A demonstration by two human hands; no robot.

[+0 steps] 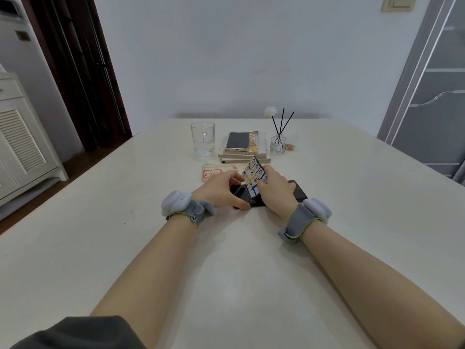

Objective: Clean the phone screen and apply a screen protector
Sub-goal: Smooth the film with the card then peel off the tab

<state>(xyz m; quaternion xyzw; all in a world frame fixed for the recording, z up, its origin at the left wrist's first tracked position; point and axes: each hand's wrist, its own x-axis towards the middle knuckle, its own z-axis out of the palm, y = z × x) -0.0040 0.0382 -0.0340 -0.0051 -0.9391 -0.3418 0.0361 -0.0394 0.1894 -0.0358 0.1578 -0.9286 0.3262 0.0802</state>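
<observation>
A black phone (298, 190) lies flat on the white table (176, 260), screen up, mostly covered by both hands. My left hand (221, 188) presses its left end, thumb at the near edge and fingers on the screen. My right hand (275, 190) holds a printed card (254, 175) with small pictures and blue and yellow marks, tilted up on edge, its lower edge on the phone's screen. Whether a screen protector lies on the glass I cannot tell.
Behind the hands lies a flat package with red print (216, 172). Farther back stand a glass mug (202, 142), a stack of books (245, 157) with a second gold phone (238, 141) on top, and a reed diffuser (278, 143).
</observation>
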